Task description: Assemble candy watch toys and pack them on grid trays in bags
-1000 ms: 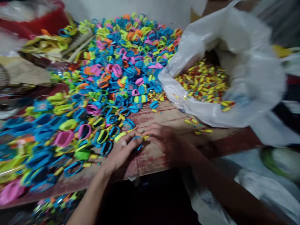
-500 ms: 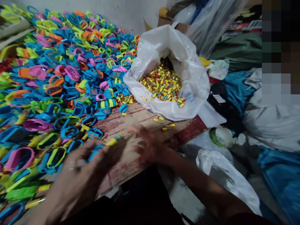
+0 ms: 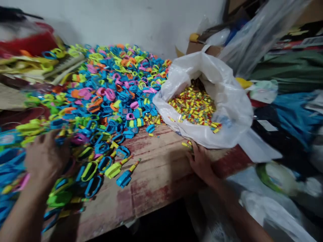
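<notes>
My left hand (image 3: 47,154) reaches over the left of a heap of watch-shaped plastic toys (image 3: 109,94) in blue, green, pink and orange. Its fingers look apart, though blurred and partly lost among the toys. At the front of the white sack, my right hand (image 3: 200,161) has thumb and fingers closed at small yellow tubes (image 3: 186,144) on the table; its grip is partly hidden. Between the hands lie a blue toy watch (image 3: 123,178) and a lime toy watch (image 3: 113,170), each with a yellow tube sticking out.
An open white sack (image 3: 234,117) holds many yellow-and-red tubes (image 3: 193,104). It stands on the worn wooden table (image 3: 151,174). Behind the heap is a pale wall (image 3: 141,23). Right of the table are plastic bags, dark cloth and a tape roll (image 3: 277,178).
My left hand has let go of the blue toy watch, which now lies on the table, and moved left to the heap. My right hand has moved right to the loose tubes. The view has shifted.
</notes>
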{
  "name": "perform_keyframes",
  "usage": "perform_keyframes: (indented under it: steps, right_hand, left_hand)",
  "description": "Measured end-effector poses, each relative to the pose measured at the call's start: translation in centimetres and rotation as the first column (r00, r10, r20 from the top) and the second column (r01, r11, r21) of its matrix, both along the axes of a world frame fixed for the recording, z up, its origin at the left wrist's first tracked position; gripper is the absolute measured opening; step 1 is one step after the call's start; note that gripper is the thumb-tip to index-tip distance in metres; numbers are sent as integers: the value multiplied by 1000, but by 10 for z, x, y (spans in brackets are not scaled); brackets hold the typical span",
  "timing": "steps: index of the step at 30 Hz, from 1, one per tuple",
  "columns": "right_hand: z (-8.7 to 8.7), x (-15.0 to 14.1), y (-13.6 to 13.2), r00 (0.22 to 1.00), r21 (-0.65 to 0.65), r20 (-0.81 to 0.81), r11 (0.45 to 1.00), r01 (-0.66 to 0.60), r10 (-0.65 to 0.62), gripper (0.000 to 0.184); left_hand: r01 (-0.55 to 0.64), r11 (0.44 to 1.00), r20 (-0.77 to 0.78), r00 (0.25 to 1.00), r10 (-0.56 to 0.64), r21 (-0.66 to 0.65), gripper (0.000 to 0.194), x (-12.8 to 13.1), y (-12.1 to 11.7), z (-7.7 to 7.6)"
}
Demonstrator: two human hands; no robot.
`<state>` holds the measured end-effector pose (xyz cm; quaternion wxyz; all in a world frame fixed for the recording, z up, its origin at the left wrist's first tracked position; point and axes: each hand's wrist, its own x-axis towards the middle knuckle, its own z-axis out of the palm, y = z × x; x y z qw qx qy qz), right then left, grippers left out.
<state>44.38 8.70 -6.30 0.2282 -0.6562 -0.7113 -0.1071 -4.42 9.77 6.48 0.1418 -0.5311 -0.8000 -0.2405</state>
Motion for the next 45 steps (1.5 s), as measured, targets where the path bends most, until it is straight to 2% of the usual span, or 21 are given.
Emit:
perform_keyframes:
  steps: [3, 9, 14, 18, 23, 25, 28, 30, 33, 36, 38, 41, 45]
  right_hand:
    - [-9, -31, 17, 1000, 106, 2, 994, -30, 30, 49]
    - [-12, -81, 56, 999, 76, 9, 996, 53, -54, 41]
    - [-9, -98, 64, 995, 49, 63, 996, -77, 74, 26]
    - [6, -100, 66, 976, 20, 117, 982, -185, 182, 21]
    - [28, -103, 82, 952, -60, 220, 977, -205, 213, 33]
    - [30, -104, 89, 948, -66, 217, 972, -226, 235, 37]
    - [27, -104, 98, 953, -32, 135, 962, -271, 272, 47]
    - [24, -103, 102, 950, 37, -2, 950, -311, 311, 47]
    - [25, -101, 105, 892, 169, -213, 914, -368, 399, 36]
    - [29, -97, 105, 792, 230, -383, 880, -415, 474, 31]
    - [32, -93, 103, 747, 227, -498, 897, -379, 441, 32]
    - [33, -89, 97, 726, 196, -589, 934, -300, 356, 32]
    - [34, -94, 86, 680, 222, -624, 922, -316, 384, 35]
  left_hand:
    - [-2, 1000, -229, 974, -1, -15, 40, -14, 6, -5]
    - [48, 996, -353, 935, -20, 73, 37, -24, 11, -4]
    - [200, 975, -313, 936, -159, 102, 34, -3, -3, 6]
    - [253, 964, -278, 934, -222, 78, 31, 15, -15, 7]
    - [307, 948, -235, 931, -279, 89, 28, 30, -19, 6]
    - [361, 932, -195, 915, -353, 8, 27, 45, -14, 8]
    - [416, 882, -72, 895, -440, -222, 29, 79, 2, 11]
    - [402, 867, -29, 903, -429, -293, 31, 104, 19, 8]
    - [347, 885, 9, 932, -363, -310, 35, 135, 52, -3]
    - [292, 905, 72, 956, -284, -308, 41, 154, 85, -16]
    - [264, 915, 120, 964, -239, -304, 43, 161, 102, -24]
    - [215, 929, 188, 969, -163, -301, 47, 170, 121, -32]
    - [132, 936, 263, 964, -45, -326, 49, 179, 136, -38]
